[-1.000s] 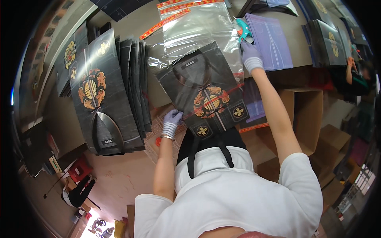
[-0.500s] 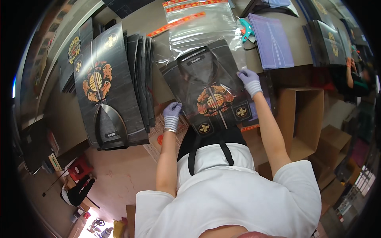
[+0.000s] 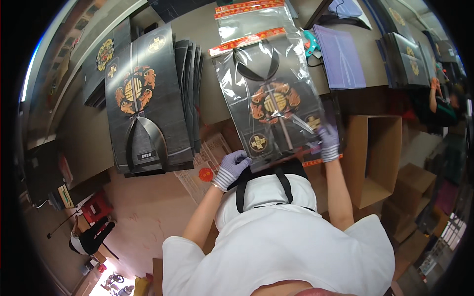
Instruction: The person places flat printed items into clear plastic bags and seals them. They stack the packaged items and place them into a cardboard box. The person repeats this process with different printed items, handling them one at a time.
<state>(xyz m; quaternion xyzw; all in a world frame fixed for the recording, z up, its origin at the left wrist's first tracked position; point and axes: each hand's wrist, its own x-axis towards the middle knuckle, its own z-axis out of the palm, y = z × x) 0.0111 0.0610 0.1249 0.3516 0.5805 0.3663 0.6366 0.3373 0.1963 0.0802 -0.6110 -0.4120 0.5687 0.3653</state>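
A flat black jacket-shaped piece (image 3: 266,127) with a collar loop and an orange-gold medallion lies inside a clear plastic bag (image 3: 228,88). The bag's red-and-yellow strip (image 3: 247,41) is at the far end, above the collar. My left hand (image 3: 232,170), in a purple-grey glove with a striped cuff, has its fingers curled at the near left corner of the bag. At the near right edge is my gloved right hand (image 3: 330,143), its fingers closing on the plastic and slightly blurred.
Stacked black jacket-shaped pieces (image 3: 143,98) stand at the left. More clear bags (image 3: 252,24) lie at the far side. A teal glue gun (image 3: 310,43) and purple sheets (image 3: 340,56) are right of them. Cardboard boxes (image 3: 373,163) stand at the right.
The black piece now lies farther inside the bag, its collar close to the strip, which has straightened. My left hand has moved right and nearer me; my right hand has come down the bag's side.
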